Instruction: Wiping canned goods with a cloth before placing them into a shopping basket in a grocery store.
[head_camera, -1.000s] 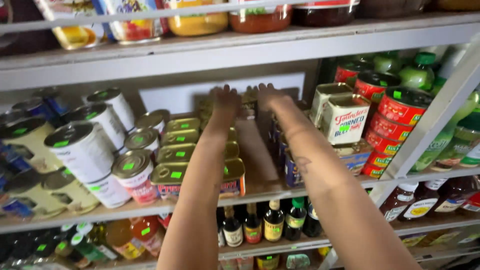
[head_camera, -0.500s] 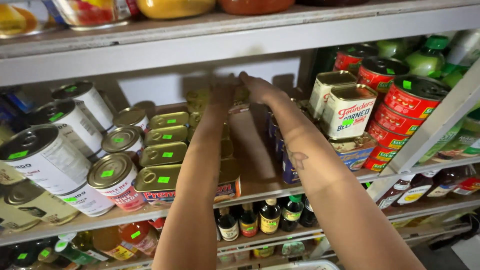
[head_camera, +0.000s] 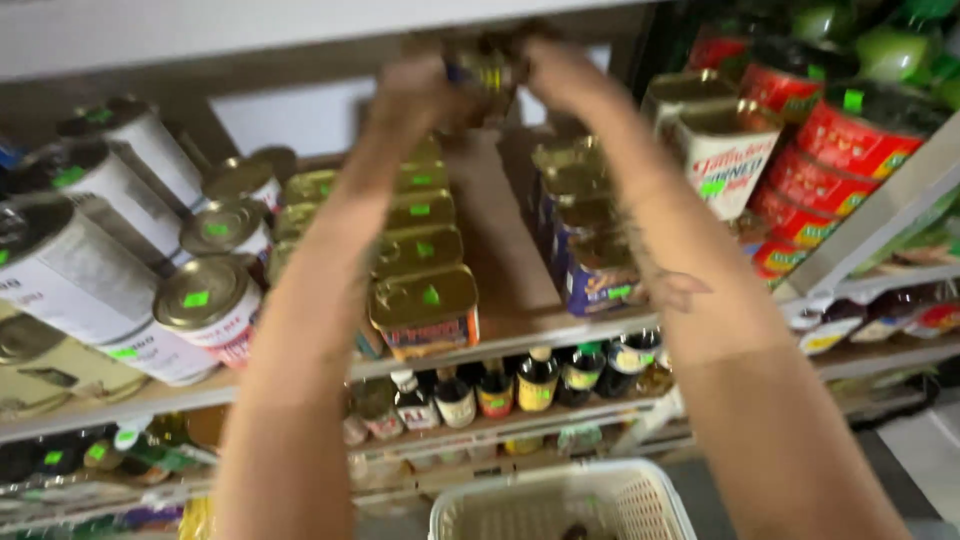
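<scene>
Both my arms reach up and deep into a store shelf. My left hand (head_camera: 415, 95) and my right hand (head_camera: 560, 75) close from either side on a small tin (head_camera: 485, 70) with a gold top and a dark label, lifted above the shelf board. The picture is blurred there. Below my left arm runs a row of rectangular gold-lidded tins (head_camera: 425, 310) with green stickers. Under my right arm stands a row of blue-labelled tins (head_camera: 595, 280).
Round white-labelled cans (head_camera: 205, 305) fill the shelf's left side. Red round cans (head_camera: 850, 140) and tapered white tins (head_camera: 725, 150) stand at the right. Small dark sauce bottles (head_camera: 535, 380) line the shelf below. A white plastic basket (head_camera: 565, 500) sits at the bottom edge.
My hands have come together on a tin at the back of the shelf and raised it. The camera has tilted down, bringing the basket into view.
</scene>
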